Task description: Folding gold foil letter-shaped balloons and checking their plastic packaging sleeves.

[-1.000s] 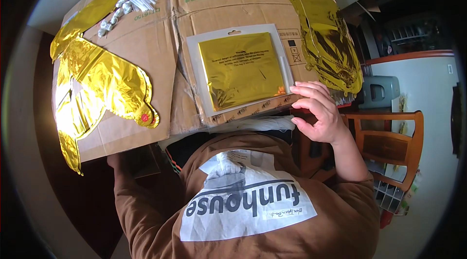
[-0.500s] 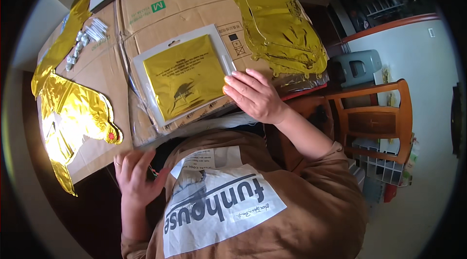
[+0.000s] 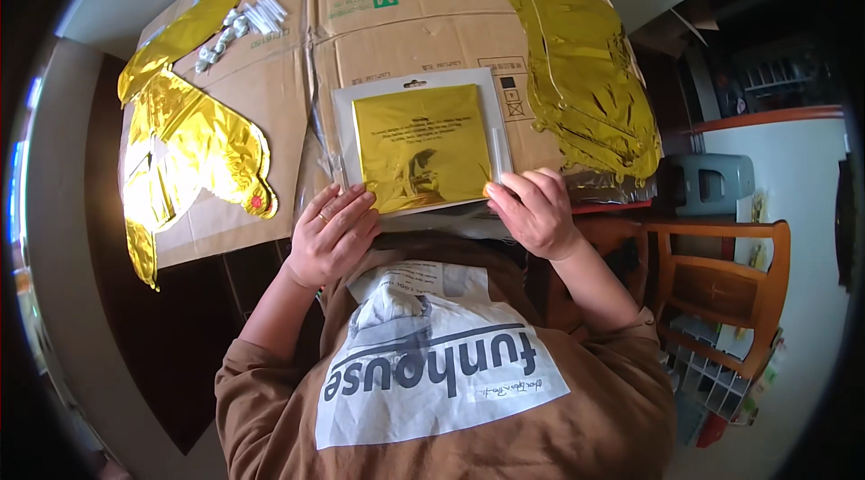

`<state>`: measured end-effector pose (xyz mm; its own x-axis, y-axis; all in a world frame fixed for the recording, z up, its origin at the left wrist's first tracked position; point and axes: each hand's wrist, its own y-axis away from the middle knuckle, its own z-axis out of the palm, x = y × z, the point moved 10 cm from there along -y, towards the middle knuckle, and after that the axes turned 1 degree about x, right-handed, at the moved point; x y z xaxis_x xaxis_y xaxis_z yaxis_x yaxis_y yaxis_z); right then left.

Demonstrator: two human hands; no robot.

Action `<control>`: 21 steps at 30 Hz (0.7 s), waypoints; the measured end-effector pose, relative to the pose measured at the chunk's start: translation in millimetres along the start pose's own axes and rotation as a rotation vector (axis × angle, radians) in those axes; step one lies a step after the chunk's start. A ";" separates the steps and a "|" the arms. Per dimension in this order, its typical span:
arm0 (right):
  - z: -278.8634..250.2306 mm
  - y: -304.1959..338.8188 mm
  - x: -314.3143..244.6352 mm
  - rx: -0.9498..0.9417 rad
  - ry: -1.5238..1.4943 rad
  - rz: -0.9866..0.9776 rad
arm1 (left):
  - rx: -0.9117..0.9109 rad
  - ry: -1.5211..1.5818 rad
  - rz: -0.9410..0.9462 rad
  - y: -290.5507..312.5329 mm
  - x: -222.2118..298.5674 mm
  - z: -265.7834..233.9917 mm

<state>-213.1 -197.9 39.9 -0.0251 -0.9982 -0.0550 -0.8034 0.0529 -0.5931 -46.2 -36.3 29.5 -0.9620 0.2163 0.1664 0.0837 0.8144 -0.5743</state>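
A flat packet (image 3: 422,146) with a gold foil sheet folded inside a clear, white-edged sleeve lies at the front of the cardboard, its hanging hole at the far side. At its near left corner, my left hand (image 3: 335,232) is closed with the fingertips on the edge. My right hand (image 3: 538,214) pinches the near right corner between thumb and fingers. A thin clear strip shows along the packet's right side, just above that hand.
Shiny gold foil (image 3: 194,142) spreads over the left of the cardboard (image 3: 405,43), near white sticks (image 3: 263,13) and small silvery-white pieces (image 3: 216,47). More crumpled gold foil (image 3: 590,65) covers the right side. A wooden chair (image 3: 716,291) stands at the right.
My left hand has come up from beside my body to the packet's near left corner. My right hand stays at the right corner. The whole view has shifted, and the packet sits straighter.
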 end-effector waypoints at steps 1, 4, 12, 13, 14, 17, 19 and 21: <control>-1.1 -4.1 1.6 0.010 -0.042 0.014 | 0.035 0.046 -0.056 0.3 -4.5 -3.0; 3.7 -8.0 23.2 -0.087 -0.284 0.207 | 0.036 0.110 -0.227 0.3 -17.0 -7.2; 42.4 -13.9 69.6 -0.609 -0.499 0.961 | -0.078 0.131 -0.594 -11.8 -55.7 -5.7; 47.4 -10.4 75.1 -0.614 -0.500 0.932 | -0.069 0.136 -0.570 -9.3 -55.6 -5.1; 49.0 -10.2 78.8 -0.664 -0.460 0.929 | -0.079 0.141 -0.629 -5.1 -60.3 -4.9; 46.2 -10.3 83.7 -0.739 -0.349 0.902 | -0.066 0.078 -0.693 -4.4 -61.7 -12.7; 38.4 -8.6 81.2 -0.746 -0.272 0.952 | 0.002 -0.070 -0.583 -25.3 -44.1 -26.6; 28.4 -12.5 74.4 -0.716 -0.212 0.963 | -0.071 -0.115 -0.384 -41.6 -14.1 -17.0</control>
<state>-188.0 -271.9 20.5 -0.7481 -0.5312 -0.3977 -0.6575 0.6744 0.3359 -31.7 -64.1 64.6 -0.9493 -0.1689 0.2650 -0.2732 0.8602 -0.4306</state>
